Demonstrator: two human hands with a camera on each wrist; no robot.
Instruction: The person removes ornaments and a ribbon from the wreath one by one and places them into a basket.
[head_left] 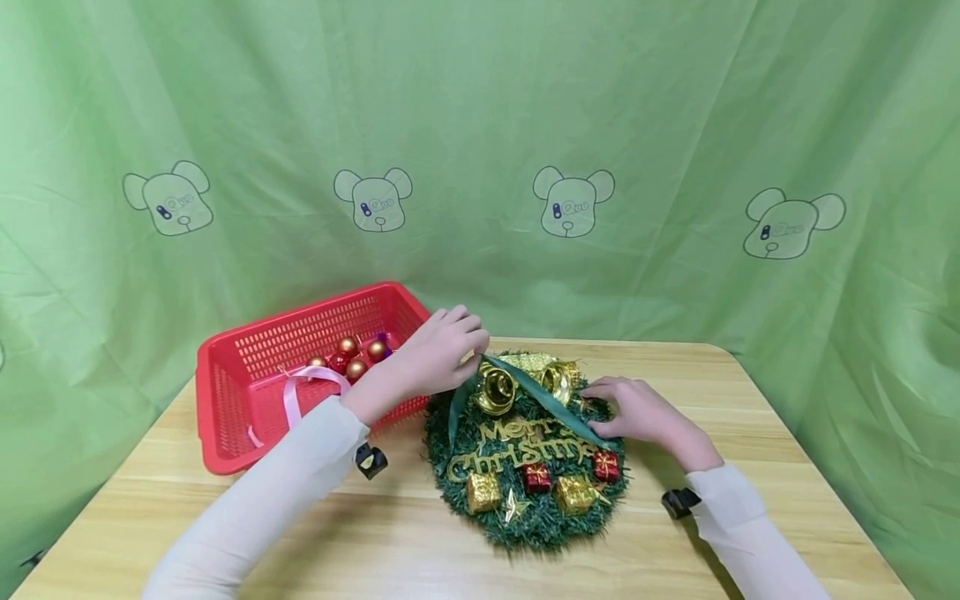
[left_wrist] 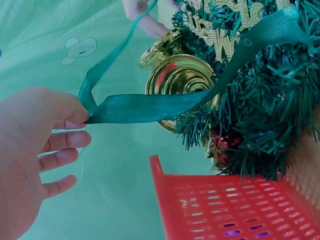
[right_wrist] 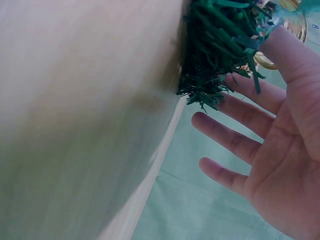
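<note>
A green Christmas wreath [head_left: 551, 521] lies on the table, bearing gold "Merry Christmas" lettering [head_left: 525, 442], gold bells [head_left: 497, 390] and small red and gold gift boxes [head_left: 576, 493]. My left hand [head_left: 442, 350] pinches a dark green ribbon [left_wrist: 150, 107] between thumb and index finger above the wreath's far left side, its other fingers loose. From there one ribbon length slants right across the wreath and another hangs to the left. At the wreath's right edge, my right hand [right_wrist: 280, 125] touches the greenery with relaxed, spread fingers, its thumb beside the ribbon.
A red plastic basket [head_left: 217, 400] stands left of the wreath. Inside are several red and gold baubles [head_left: 356, 368] and a pink ribbon [head_left: 291, 400]. A green curtain [head_left: 480, 125] hangs behind the wooden table [head_left: 705, 375].
</note>
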